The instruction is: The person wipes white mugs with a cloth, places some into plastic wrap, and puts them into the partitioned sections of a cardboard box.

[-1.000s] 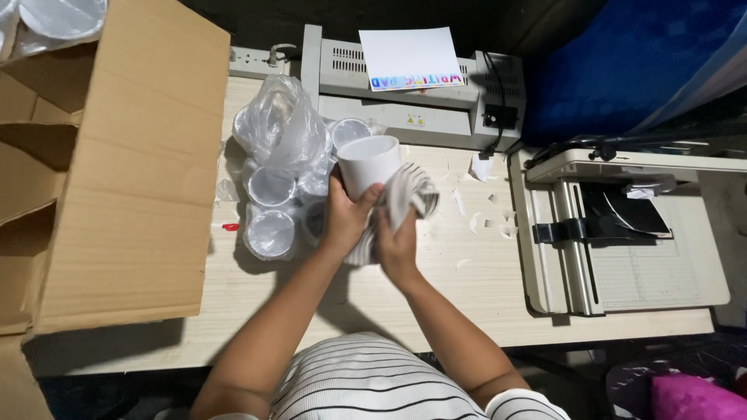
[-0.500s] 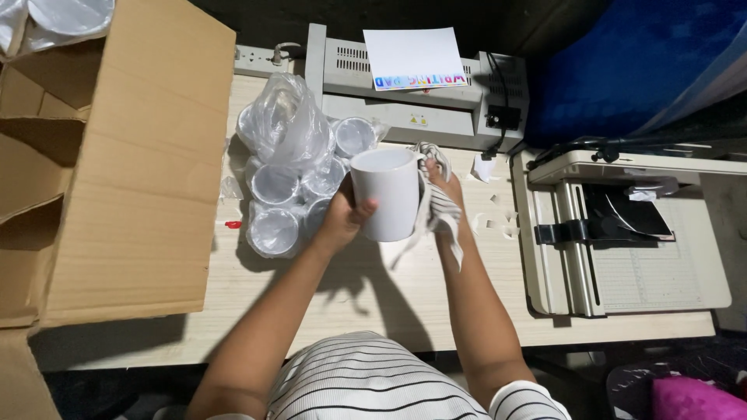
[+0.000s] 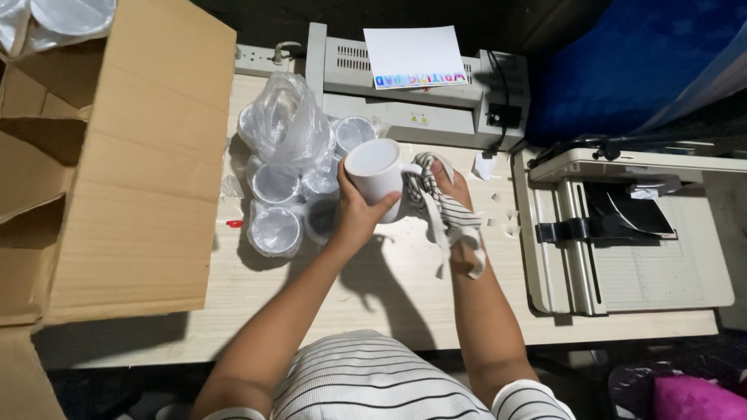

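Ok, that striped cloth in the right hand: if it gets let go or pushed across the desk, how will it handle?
Probably floppy: the striped cloth drapes and folds over the right hand, with a loose end hanging below the wrist. It looks thin, so likely light. Pushed on the desk, it would likely bunch up rather than slide whole, unlike the rigid white mug in the left hand.

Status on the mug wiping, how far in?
Done: no finished mugs can be told apart. In hand: left hand grips a white mug while right hand presses a striped cloth against its side. Left: several mugs sit in plastic wrap on the table.
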